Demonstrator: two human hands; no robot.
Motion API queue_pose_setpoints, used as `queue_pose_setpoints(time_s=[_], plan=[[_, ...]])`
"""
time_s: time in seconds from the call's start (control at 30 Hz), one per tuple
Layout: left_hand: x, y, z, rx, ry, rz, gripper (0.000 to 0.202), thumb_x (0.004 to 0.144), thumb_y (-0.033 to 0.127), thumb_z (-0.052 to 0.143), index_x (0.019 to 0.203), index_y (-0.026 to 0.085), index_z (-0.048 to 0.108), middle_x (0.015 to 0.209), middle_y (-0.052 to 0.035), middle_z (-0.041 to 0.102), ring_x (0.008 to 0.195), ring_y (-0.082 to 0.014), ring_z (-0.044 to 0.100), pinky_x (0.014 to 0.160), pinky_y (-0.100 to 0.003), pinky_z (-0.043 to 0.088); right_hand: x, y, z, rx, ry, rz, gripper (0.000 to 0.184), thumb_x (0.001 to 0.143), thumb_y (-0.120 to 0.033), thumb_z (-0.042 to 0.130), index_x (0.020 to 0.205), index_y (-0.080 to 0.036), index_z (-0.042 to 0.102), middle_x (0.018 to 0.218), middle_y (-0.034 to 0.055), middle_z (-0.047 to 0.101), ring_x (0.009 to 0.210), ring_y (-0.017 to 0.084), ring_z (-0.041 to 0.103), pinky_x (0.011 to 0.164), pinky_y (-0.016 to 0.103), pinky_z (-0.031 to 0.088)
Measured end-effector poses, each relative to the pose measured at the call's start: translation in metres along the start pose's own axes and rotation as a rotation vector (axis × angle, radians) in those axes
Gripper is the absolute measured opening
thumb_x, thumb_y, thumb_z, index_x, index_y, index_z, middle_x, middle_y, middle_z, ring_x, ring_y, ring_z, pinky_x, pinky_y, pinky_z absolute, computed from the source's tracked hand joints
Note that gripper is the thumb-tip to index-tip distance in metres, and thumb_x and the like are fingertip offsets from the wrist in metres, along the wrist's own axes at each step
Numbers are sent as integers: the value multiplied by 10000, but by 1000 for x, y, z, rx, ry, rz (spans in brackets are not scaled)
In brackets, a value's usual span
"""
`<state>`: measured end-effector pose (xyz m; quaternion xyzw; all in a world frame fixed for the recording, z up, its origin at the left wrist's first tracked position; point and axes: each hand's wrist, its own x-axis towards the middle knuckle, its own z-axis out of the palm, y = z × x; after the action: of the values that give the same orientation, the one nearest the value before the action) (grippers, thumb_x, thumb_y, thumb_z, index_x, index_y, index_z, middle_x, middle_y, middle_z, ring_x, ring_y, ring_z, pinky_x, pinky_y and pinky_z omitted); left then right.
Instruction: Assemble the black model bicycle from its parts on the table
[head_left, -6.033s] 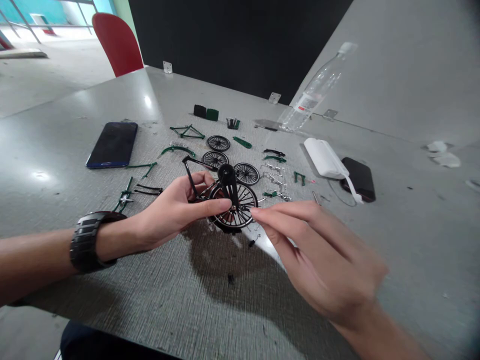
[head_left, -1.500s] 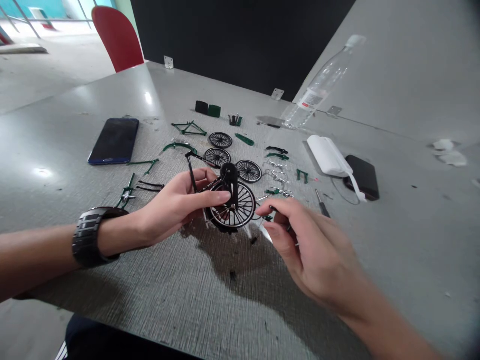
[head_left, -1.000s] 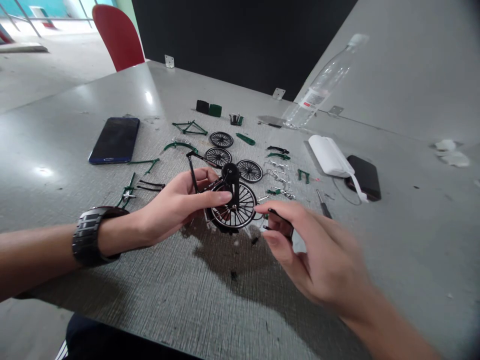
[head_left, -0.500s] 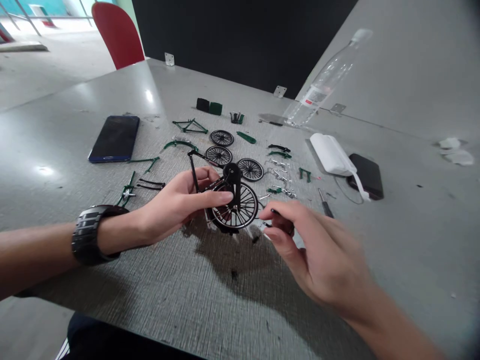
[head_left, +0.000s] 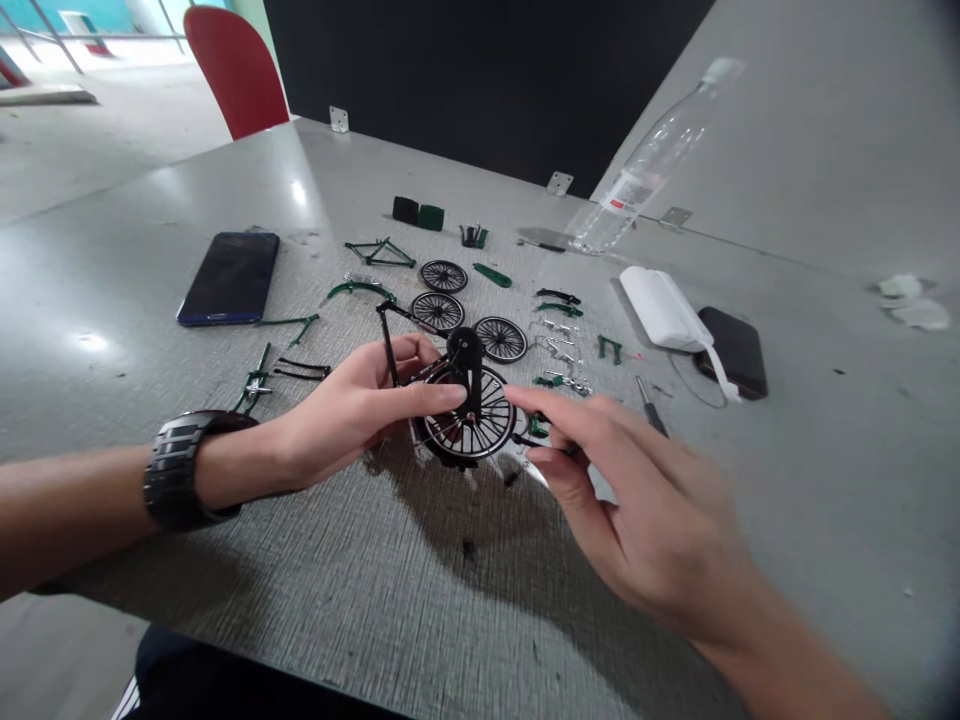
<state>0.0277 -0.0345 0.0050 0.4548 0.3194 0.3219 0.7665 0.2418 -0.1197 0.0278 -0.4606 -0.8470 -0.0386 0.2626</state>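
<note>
My left hand (head_left: 356,395) is closed around a black model bicycle frame (head_left: 388,345), its thumb pressed on the black chain cover (head_left: 466,350). A spoked wheel (head_left: 491,432) is fitted at the frame's near end. To the right of it, my right hand (head_left: 645,510) pinches a small thin black part (head_left: 534,443) by the thumb. Its index finger is stretched out to the wheel's right rim; whether it touches cannot be told. Behind the hands lie loose spoked wheels (head_left: 501,340) and a green bicycle frame (head_left: 380,252). Green handlebars (head_left: 255,385) lie left of my left wrist.
A phone (head_left: 229,278) lies at the left. On the right are a screwdriver (head_left: 651,408), a white case (head_left: 660,308), a black box (head_left: 735,352) and a clear bottle (head_left: 645,165). Small green, black and silver parts (head_left: 559,348) are spread across the table (head_left: 337,600).
My right index finger has straightened leftward to the wheel's rim. The small black part now sits lower, by the thumb. My left hand and the model bicycle frame have stayed put.
</note>
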Motion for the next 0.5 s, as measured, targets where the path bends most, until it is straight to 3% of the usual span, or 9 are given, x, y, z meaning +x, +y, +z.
queue_pose_setpoints(time_s=[0.3, 0.5], plan=[[0, 1, 1, 52, -19, 23, 239, 795, 237, 808, 901, 151, 611, 797, 1, 646, 704, -123, 633, 658, -245, 503, -4, 1, 2, 4, -32, -41, 312, 997, -165, 542, 1309, -159, 540, 1038, 48, 732, 730, 113, 646, 656, 250, 500], [1, 4, 1, 246, -94, 65, 190, 805, 227, 790, 891, 157, 636, 847, -3, 652, 761, -123, 615, 679, -228, 488, -5, -1, 2, -6, -74, -70, 194, 997, -167, 543, 1181, -192, 601, 930, 15, 736, 698, 107, 651, 616, 259, 473]])
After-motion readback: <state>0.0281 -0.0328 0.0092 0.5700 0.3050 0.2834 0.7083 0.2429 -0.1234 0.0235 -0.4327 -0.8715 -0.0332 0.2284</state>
